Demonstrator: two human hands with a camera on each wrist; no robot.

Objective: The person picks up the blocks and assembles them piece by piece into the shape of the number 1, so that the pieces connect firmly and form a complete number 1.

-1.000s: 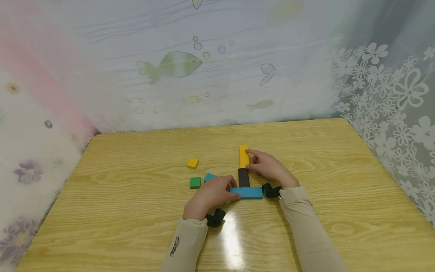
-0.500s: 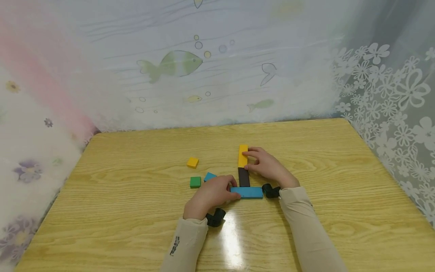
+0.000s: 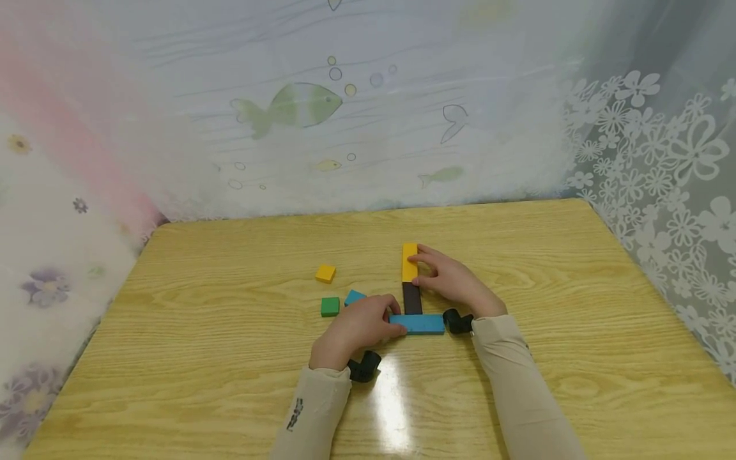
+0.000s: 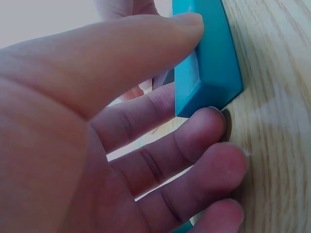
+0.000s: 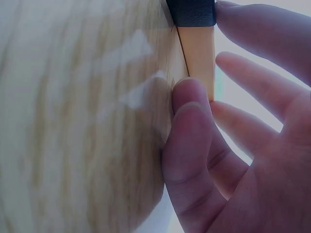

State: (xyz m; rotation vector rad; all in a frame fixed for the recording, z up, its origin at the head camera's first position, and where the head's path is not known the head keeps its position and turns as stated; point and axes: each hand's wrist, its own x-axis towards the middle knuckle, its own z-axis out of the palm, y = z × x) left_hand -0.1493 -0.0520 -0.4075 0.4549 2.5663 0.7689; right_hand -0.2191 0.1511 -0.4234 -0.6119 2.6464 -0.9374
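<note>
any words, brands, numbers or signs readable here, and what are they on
None can be read.
Left sleeve: a dark marking, too small and blurred to read.
Long blue block, black block, long yellow block: no lettering can be made out.

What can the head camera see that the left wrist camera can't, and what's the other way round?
Only the head view shows the fish cloth behind the table and the small yellow block. Only the left wrist view shows the palm side of the left grip and the flat end of the long blue block near its fingers. Both show the left grip holding that block, and part of the wooden table.
</note>
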